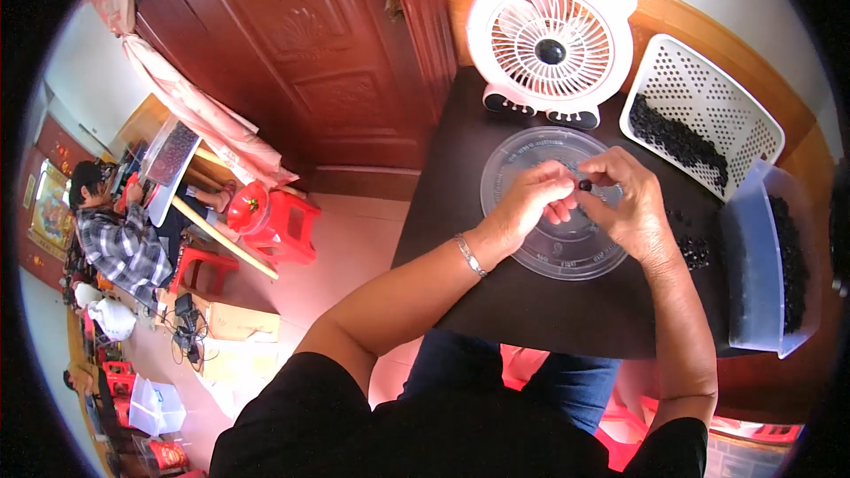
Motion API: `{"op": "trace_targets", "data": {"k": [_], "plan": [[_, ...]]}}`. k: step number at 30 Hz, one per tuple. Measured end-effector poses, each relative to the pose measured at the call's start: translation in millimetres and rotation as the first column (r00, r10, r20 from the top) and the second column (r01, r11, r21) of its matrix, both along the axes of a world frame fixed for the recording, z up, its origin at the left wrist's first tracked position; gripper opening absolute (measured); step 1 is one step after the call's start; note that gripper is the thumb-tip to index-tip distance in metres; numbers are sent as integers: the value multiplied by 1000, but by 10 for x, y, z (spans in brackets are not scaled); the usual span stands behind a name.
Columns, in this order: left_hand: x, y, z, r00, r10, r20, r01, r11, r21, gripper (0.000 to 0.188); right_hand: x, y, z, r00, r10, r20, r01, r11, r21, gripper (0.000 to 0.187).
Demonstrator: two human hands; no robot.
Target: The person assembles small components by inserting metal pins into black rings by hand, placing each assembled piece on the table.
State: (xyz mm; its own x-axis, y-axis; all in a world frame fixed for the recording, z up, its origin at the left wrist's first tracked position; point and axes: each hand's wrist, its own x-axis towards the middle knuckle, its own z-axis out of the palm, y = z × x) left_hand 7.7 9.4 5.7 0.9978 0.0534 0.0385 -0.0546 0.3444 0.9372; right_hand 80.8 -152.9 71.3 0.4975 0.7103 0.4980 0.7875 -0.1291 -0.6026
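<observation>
Over a clear round plastic dish on the dark table, my two hands meet at a small black piece. My right hand pinches it between thumb and fingers. From the other side, my left hand has its thumb and fingertips closed against the same piece, its other fingers curled beneath. The piece is too small to tell its kind. Small black pieces lie loose on the table to the right of my right wrist.
A white pig-shaped fan stands behind the dish. At the right are a white perforated basket and a translucent bin, both holding black pieces. A person sits far left, near red stools and a cardboard box.
</observation>
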Motion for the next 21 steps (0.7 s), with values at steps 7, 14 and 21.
{"op": "trace_targets", "data": {"k": [7,14,21], "plan": [[14,-16,-14,999,14,36,-15,999,28,17,-10,120,-215,985,10,175,-35,990,140,32],[-52,-41,43,999,-35,20,35,999,-22,25,-17,51,-254,998,48,35,-56,963,263,37],[-60,-56,92,999,23,31,-21,997,-80,24,15,38,-249,999,15,38,-23,973,229,37]]}}
